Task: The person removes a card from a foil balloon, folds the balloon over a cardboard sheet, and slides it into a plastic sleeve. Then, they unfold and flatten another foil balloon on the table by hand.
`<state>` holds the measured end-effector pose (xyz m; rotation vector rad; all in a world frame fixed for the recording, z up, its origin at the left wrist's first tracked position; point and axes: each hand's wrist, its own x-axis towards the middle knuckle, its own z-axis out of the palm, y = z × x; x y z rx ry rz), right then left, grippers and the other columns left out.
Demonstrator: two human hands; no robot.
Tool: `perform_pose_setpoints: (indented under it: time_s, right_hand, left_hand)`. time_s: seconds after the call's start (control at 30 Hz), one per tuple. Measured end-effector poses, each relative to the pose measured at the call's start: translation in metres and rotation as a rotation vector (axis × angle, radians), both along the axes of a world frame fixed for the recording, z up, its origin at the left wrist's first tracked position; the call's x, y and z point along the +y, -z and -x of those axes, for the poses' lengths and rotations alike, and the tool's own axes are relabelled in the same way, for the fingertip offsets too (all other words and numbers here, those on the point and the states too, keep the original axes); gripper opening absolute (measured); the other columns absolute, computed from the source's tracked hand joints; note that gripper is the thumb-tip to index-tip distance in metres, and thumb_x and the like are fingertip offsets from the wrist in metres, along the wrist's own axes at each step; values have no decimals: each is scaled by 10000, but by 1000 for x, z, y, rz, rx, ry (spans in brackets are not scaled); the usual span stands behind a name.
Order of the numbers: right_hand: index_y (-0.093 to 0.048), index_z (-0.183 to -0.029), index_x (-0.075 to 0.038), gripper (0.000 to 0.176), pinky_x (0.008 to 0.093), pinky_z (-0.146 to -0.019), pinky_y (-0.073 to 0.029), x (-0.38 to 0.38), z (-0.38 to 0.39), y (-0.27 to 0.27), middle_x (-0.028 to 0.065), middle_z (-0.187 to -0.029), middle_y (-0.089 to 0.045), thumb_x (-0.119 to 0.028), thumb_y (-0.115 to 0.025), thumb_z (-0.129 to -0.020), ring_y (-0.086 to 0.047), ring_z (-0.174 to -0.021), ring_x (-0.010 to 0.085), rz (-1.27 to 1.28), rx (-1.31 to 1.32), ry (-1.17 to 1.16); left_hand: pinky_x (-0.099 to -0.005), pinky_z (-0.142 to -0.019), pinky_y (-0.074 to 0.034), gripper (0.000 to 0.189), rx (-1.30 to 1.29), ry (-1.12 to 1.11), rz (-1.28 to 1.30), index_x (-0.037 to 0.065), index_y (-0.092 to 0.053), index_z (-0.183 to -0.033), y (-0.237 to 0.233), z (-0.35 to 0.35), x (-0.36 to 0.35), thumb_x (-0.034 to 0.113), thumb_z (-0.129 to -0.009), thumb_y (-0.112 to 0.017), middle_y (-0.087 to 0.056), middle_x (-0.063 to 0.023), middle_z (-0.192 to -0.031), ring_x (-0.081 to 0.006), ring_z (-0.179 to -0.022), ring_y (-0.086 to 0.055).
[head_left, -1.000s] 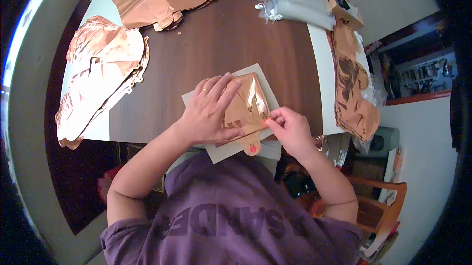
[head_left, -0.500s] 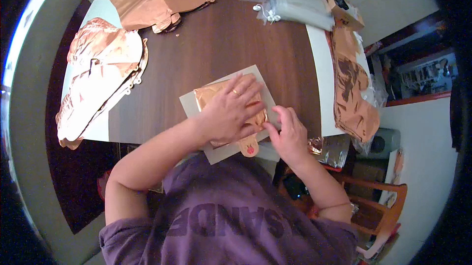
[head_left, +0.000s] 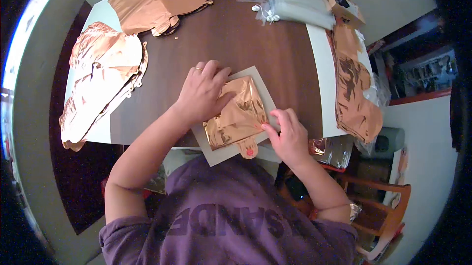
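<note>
One foil [head_left: 241, 110] lies by the tabletop's [head_left: 216, 43] near edge between the loosely spread left hand [head_left: 201, 93] and the right hand [head_left: 292, 137], thumb and forefinger parted, nearer its tab [head_left: 249, 150].

Both forearms [head_left: 152, 147] [head_left: 318, 179] reach inward from bent elbows. The left hand [head_left: 200, 93] lies back up, fingers angled forward, thumb spread toward the right hand [head_left: 291, 139] — which turns inward, its thumb and index finger extended, a small gap between their tips.
</note>
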<state>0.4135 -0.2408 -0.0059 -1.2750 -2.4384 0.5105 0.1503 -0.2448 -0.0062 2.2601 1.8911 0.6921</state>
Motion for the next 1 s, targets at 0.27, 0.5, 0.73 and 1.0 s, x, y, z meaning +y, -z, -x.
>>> perform_pose_setpoints:
  time_s: [0.27,0.5,0.73,1.0]
  right_hand:
    - [-584,-1182,-76,409,463,-883,-427,24,8,-20,107,-1087,-594,-186,-725,-815,-579,-990,324,-191,102,-198]
    - [-355,-1465,-2,709,553,-1184,-161,42,58,4,197,-1555,-302,-377,-596,-913,-265,-1446,373,-143,-141,-454]
    - [-285,-1509,-1,802,551,-1195,-107,48,66,10,194,-1596,-228,-448,-584,-915,-198,-1477,369,-115,-213,-452]
    - [-285,-1512,0,801,548,-1196,-89,49,67,10,189,-1608,-199,-514,-518,-944,-174,-1486,362,-101,-252,-454]
  left_hand:
    - [-461,-860,-477,560,-60,-192,107,66,-600,-1196,-21,5,-33,336,-746,-794,-600,-144,-1051,-372,-995,-576]
    - [-444,-841,-475,514,-127,-185,22,63,-604,-1166,-4,7,-43,319,-760,-788,-605,-133,-1009,-357,-954,-574]
    - [-368,-750,-526,274,-530,-222,355,-5,-631,-1062,-26,35,-40,149,-841,-682,-663,-155,-902,-279,-833,-653]
    - [-367,-756,-528,242,-566,-142,472,6,-649,-1049,-31,54,-44,71,-816,-642,-678,-139,-886,-258,-836,-663]
